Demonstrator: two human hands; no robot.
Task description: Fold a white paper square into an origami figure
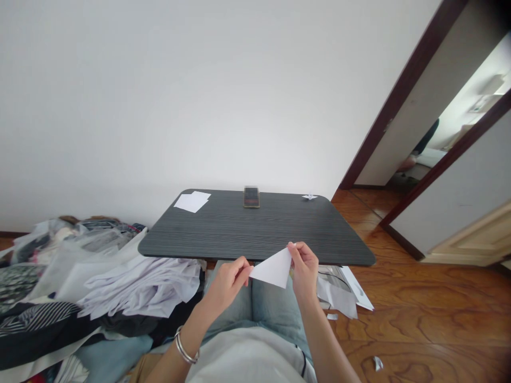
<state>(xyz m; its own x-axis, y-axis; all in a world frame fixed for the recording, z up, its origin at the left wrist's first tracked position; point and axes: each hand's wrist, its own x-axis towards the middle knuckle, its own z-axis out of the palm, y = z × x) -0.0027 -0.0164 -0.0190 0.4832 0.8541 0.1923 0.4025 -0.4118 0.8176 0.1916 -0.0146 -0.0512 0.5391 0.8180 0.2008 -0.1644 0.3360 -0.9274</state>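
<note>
A white sheet folded into a triangle [273, 269] hangs between both hands, just in front of the near edge of a low dark table [255, 229]. My left hand [229, 279] pinches its left corner, fingers closed. My right hand [304, 268] pinches the upper right corner, fingers closed. Silver bangles sit on my left wrist. My knees in light jeans lie under the paper.
On the table stand a small dark phone-like object [251, 197] at the back middle, white sheets [191, 201] at the back left, and a tiny folded paper figure [309, 197] at the back right. Heaped clothes and crumpled paper [120, 276] lie left. Loose papers [343, 292] lie right on the wooden floor. A doorway opens at the right.
</note>
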